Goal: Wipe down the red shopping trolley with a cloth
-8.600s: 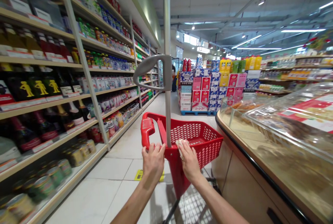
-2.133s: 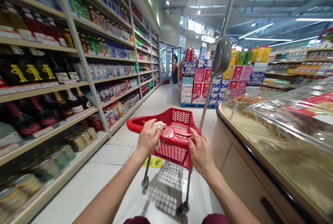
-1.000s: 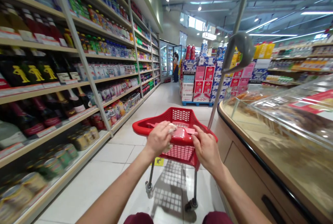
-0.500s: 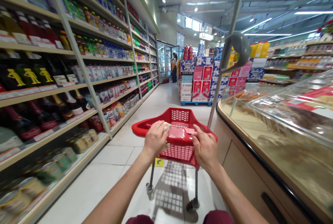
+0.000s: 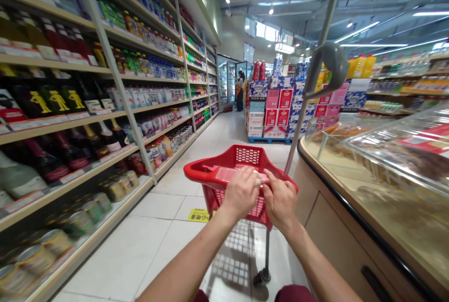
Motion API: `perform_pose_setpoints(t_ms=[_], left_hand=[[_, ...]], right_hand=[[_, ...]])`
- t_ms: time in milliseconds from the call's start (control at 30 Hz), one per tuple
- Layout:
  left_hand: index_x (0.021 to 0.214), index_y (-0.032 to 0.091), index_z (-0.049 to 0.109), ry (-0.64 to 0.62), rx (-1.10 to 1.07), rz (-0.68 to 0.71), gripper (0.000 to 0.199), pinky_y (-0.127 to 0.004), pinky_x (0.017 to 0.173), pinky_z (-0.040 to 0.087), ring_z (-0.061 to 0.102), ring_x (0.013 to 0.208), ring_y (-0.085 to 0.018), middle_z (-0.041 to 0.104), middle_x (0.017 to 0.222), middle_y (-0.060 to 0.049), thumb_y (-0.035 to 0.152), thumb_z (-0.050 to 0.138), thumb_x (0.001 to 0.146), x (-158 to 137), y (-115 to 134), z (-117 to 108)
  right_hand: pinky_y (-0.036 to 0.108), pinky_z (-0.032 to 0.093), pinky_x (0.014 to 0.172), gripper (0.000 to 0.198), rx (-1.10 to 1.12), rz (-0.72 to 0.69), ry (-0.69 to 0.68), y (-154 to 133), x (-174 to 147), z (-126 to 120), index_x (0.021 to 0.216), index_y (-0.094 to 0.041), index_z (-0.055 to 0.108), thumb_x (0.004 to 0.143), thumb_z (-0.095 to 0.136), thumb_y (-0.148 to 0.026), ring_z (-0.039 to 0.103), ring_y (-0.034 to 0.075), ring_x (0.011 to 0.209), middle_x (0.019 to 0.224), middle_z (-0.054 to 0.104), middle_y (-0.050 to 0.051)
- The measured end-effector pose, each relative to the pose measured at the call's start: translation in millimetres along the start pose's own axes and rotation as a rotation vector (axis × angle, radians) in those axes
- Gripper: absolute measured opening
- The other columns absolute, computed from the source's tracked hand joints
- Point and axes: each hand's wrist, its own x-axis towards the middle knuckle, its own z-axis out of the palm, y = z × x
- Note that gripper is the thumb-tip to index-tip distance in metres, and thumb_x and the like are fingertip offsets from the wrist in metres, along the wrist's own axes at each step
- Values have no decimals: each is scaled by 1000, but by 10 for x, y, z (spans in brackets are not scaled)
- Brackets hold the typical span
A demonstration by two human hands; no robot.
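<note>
The tiled floor carries a red cart (plus a yellow sign).

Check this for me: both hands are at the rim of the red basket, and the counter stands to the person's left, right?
Not quite: the counter stands to the person's right, as the head view shows. The left hand and right hand are indeed at the rim of the red basket.
</note>
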Motion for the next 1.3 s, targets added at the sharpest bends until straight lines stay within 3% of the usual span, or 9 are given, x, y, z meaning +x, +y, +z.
perform_pose_setpoints(t_ms=[100, 267, 467, 667, 833, 900, 1033, 1100, 1300], left_hand=[[104, 14, 56, -22, -7, 93, 28, -38, 96, 40, 48, 109, -20, 58, 112, -9, 21, 43, 79, -12, -40, -2], [104, 14, 57, 53, 80, -140, 29, -43, 94, 40, 50, 107, -22, 60, 109, -10, 21, 40, 81, -116, -403, -129], [108, 16, 54, 1, 5, 82, 31, -40, 95, 40, 46, 112, -21, 57, 116, -8, 23, 40, 82, -147, -307, -118], [93, 17, 61, 112, 96, -194, 27, -41, 88, 45, 55, 97, -19, 64, 97, -7, 25, 38, 83, -342, -923, -356], [100, 14, 58, 126, 25, -41, 27, -42, 94, 41, 46, 112, -22, 59, 110, -9, 23, 39, 82, -297, -488, -196], [102, 16, 57, 101, 7, 4, 27, -43, 95, 39, 44, 114, -22, 58, 112, -8, 24, 40, 83, -283, -453, -173], [93, 16, 60, 109, 54, -199, 27, -43, 91, 43, 54, 100, -21, 64, 97, -8, 28, 37, 84, -299, -773, -265], [90, 15, 60, 100, 76, -261, 28, -43, 89, 44, 55, 98, -21, 65, 94, -8, 27, 36, 84, -254, -778, -275], [97, 13, 58, -21, 10, 41, 27, -38, 94, 41, 47, 109, -20, 59, 108, -9, 24, 37, 84, 32, 122, 8]], right_hand=[[31, 33, 76, 36, 40, -31, -23, -17, 3, -13, 116, -12, 49, 87, 34, -29, 56, 16, 75, 88, 66, 6], [32, 33, 76, 36, 50, -11, -40, -35, 2, -7, 117, -13, 47, 87, 33, -27, 56, 16, 75, 84, 66, 4], [32, 33, 76, 36, 58, -6, -26, 16, -4, -43, 117, -14, 48, 86, 34, -27, 57, 15, 74, 85, 67, 4], [31, 33, 75, 34, 66, 8, -12, 40, -12, -69, 114, -15, 50, 86, 34, -26, 57, 14, 73, 84, 67, 3], [31, 33, 74, 34, 20, 12, 39, 110, -47, -52, 114, -16, 50, 86, 34, -26, 57, 14, 68, 82, 67, 2], [32, 33, 75, 35, 41, -11, 17, 145, -55, -82, 116, -16, 49, 86, 34, -26, 57, 15, 72, 84, 67, 3], [32, 33, 78, 35, 85, -51, -40, 161, -64, -139, 117, -15, 47, 86, 34, -26, 57, 16, 80, 89, 66, 4], [32, 33, 78, 35, 81, -43, -23, 143, -68, -130, 117, -15, 47, 87, 33, -26, 57, 16, 78, 88, 66, 4], [33, 34, 77, 37, 98, -52, -2, 114, -67, -92, 119, -17, 45, 87, 33, -28, 57, 16, 76, 88, 66, 4]])
